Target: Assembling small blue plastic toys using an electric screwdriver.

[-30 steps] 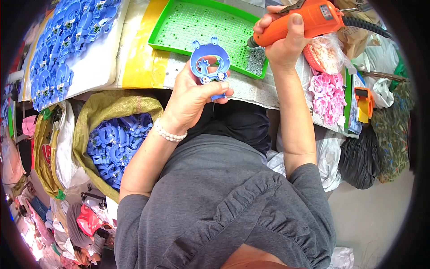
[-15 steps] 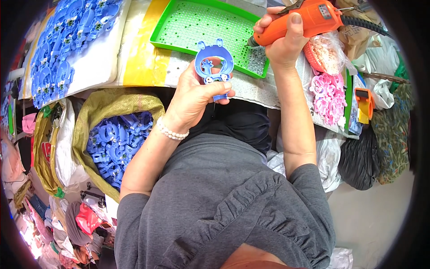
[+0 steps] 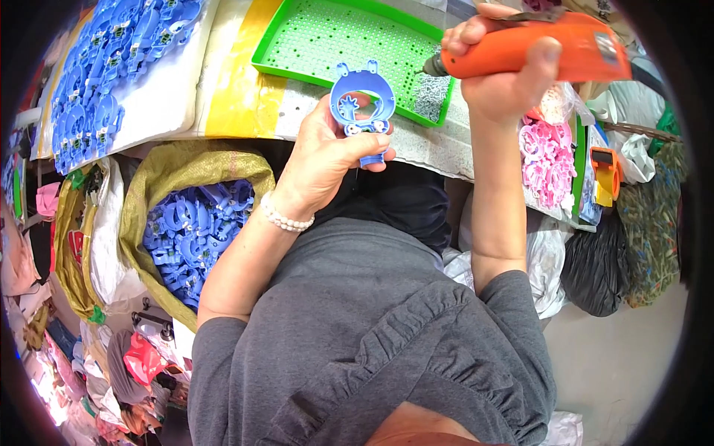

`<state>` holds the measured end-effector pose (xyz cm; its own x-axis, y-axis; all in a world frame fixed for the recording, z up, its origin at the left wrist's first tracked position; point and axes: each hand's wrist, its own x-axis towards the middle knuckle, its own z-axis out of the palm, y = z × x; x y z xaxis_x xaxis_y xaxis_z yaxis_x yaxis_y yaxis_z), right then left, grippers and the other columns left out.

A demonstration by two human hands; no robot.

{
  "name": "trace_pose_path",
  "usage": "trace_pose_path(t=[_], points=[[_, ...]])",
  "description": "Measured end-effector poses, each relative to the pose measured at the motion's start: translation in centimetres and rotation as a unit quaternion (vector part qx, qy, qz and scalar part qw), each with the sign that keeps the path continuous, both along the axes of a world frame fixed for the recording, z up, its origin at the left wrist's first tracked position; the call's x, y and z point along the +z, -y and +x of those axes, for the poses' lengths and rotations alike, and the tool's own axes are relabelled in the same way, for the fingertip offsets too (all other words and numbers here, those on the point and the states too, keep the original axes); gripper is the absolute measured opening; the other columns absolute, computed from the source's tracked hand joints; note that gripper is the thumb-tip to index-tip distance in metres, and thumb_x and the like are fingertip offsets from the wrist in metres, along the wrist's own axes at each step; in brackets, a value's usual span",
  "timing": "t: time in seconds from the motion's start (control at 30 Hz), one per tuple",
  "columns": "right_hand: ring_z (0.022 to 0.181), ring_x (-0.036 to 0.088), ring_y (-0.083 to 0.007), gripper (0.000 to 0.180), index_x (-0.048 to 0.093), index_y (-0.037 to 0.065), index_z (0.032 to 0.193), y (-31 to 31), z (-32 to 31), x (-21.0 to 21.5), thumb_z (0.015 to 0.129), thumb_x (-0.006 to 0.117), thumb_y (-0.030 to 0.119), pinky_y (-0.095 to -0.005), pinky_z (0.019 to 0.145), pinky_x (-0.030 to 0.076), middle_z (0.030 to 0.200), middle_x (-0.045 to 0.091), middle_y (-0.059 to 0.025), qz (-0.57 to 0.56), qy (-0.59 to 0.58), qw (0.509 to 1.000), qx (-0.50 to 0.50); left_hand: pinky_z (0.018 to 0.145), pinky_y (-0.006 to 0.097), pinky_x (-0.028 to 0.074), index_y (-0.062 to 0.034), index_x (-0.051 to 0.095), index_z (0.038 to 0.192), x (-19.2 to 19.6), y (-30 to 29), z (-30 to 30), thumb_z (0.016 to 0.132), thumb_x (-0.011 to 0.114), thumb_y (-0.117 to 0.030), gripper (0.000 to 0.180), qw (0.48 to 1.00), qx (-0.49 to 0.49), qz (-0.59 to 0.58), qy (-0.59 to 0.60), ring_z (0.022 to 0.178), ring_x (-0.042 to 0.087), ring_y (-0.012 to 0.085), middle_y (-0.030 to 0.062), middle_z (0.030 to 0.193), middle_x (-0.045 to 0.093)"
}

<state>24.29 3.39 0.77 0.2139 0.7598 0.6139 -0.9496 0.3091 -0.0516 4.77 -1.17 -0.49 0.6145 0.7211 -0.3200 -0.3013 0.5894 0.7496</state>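
My left hand (image 3: 327, 160) holds a blue plastic ring-shaped part (image 3: 362, 104) upright, just in front of a green perforated tray (image 3: 327, 37). A bead bracelet sits on that wrist. My right hand (image 3: 506, 78) grips an orange electric screwdriver (image 3: 543, 56) with its tip pointing left toward the tray's right end, a short way right of the blue part. Small silvery screws (image 3: 431, 93) lie in the tray's right corner.
An open yellow-green sack (image 3: 190, 223) of the same blue parts stands at my left. More blue parts (image 3: 111, 67) lie in rows on the table's far left. Pink parts (image 3: 547, 156) in a bag lie to the right, with bags and an orange tool beyond.
The blue part has stayed in my left hand, turned slightly. My right hand with the screwdriver has barely shifted.
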Motion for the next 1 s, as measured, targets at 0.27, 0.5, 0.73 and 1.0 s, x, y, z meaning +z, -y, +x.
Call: trace_pose_path(t=[0.27, 0.5, 0.73, 1.0], points=[[0.076, 0.050, -0.0188, 0.103, 0.053, 0.001, 0.119, 4.9, 0.0, 5.7, 0.067, 0.040, 0.089, -0.0397, 0.075, 0.038, 0.088, 0.056, -0.0035, -0.049, 0.397, 0.904, -0.152, 0.059, 0.028, 0.056, 0.0012, 0.047, 0.109, 0.3, 0.1, 0.2, 0.078, 0.067, 0.000, 0.036, 0.999, 0.002, 0.037, -0.013, 0.072, 0.066, 0.0169, 0.0094, 0.088, 0.062], [0.076, 0.050, -0.0180, 0.102, 0.050, 0.002, 0.125, 6.1, -2.6, 6.3, 0.068, 0.043, 0.087, -0.0377, 0.073, 0.038, 0.088, 0.055, -0.0027, -0.020, 0.414, 0.904, -0.106, 0.059, 0.028, 0.057, 0.0028, 0.047, 0.107, 0.4, 0.2, 0.5, 0.076, 0.068, 0.003, 0.037, 0.999, 0.008, 0.032, -0.023, 0.071, 0.066, 0.0168, 0.0097, 0.087, 0.062], [0.076, 0.052, -0.0186, 0.102, 0.049, 0.001, 0.125, 5.7, -3.2, 5.3, 0.070, 0.042, 0.086, -0.0372, 0.071, 0.040, 0.090, 0.057, -0.0040, 0.001, 0.434, 0.894, -0.109, 0.059, 0.028, 0.057, 0.0037, 0.047, 0.106, 0.5, 0.3, 0.5, 0.076, 0.068, 0.003, 0.037, 0.999, 0.006, 0.030, -0.015, 0.071, 0.066, 0.0174, 0.0097, 0.086, 0.061], [0.073, 0.053, -0.0185, 0.100, 0.049, -0.001, 0.122, 5.8, -3.4, 5.1, 0.072, 0.040, 0.085, -0.0371, 0.069, 0.042, 0.089, 0.057, -0.0044, -0.001, 0.443, 0.887, -0.133, 0.059, 0.028, 0.057, 0.0040, 0.047, 0.104, 0.2, 0.2, 0.9, 0.075, 0.069, 0.003, 0.036, 0.999, -0.003, 0.041, -0.008, 0.071, 0.067, 0.0178, 0.0100, 0.086, 0.062]])
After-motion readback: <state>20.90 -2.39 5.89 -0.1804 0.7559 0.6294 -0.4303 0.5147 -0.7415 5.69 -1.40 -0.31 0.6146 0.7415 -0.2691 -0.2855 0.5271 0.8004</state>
